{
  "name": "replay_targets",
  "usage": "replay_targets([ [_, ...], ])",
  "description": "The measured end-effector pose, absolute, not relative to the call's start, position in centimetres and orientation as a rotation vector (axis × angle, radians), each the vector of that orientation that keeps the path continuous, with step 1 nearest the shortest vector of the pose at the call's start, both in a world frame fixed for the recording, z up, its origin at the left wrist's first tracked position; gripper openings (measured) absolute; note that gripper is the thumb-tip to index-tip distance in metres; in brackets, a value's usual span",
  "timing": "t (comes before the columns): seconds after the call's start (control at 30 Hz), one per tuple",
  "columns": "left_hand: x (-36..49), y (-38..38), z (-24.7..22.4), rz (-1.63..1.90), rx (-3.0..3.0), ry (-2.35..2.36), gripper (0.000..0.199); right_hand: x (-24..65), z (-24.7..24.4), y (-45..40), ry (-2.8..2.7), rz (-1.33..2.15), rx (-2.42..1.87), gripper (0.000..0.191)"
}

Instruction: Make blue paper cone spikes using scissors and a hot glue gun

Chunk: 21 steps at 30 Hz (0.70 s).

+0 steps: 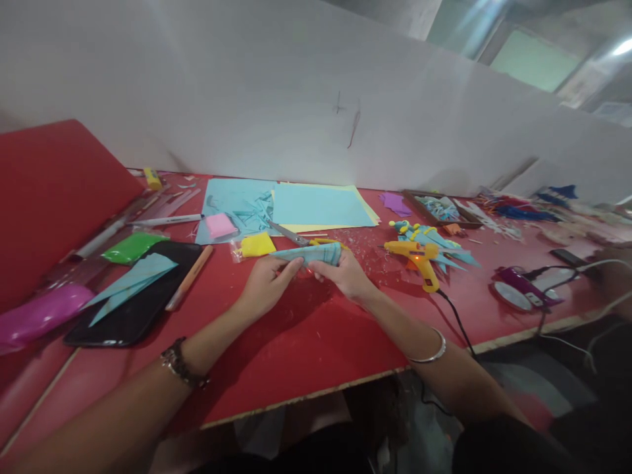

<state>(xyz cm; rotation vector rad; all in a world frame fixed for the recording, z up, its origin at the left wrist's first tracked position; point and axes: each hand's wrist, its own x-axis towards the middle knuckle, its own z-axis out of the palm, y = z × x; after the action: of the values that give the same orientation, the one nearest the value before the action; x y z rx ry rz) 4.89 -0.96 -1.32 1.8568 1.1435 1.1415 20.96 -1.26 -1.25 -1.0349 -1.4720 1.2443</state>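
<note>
Between my two hands, just above the red table, is a light blue paper cone, its narrow tip pointing left. My left hand pinches it near the tip side, thumb along its lower edge. At the wider end, my right hand grips the paper with thumb and fingers closed. Directly behind the cone lie scissors with yellow handles, partly hidden by it. A yellow clay packet sits just behind my left hand. To the right of my right hand rests a yellow glue gun with an orange light showing.
Blue sheets and paper scraps lie at the back. On the left, more blue paper cones rest on a black tray, near a green packet. A blue paper craft lies behind the glue gun, whose cord drops over the front edge.
</note>
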Motion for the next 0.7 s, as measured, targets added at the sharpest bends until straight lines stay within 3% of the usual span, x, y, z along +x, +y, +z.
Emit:
replay_targets([
  [0.27, 4.67, -0.84, -1.05, 1.300, 1.795, 1.263, 0.027, 20.96, -1.34, -1.07, -1.431, 1.256, -1.002, 0.035],
  [0.7, 4.78, -0.71, -0.98, 1.255, 1.531, 1.146, 0.028, 21.14, -1.26, -1.11, -1.415, 1.196, -1.064, 0.039],
])
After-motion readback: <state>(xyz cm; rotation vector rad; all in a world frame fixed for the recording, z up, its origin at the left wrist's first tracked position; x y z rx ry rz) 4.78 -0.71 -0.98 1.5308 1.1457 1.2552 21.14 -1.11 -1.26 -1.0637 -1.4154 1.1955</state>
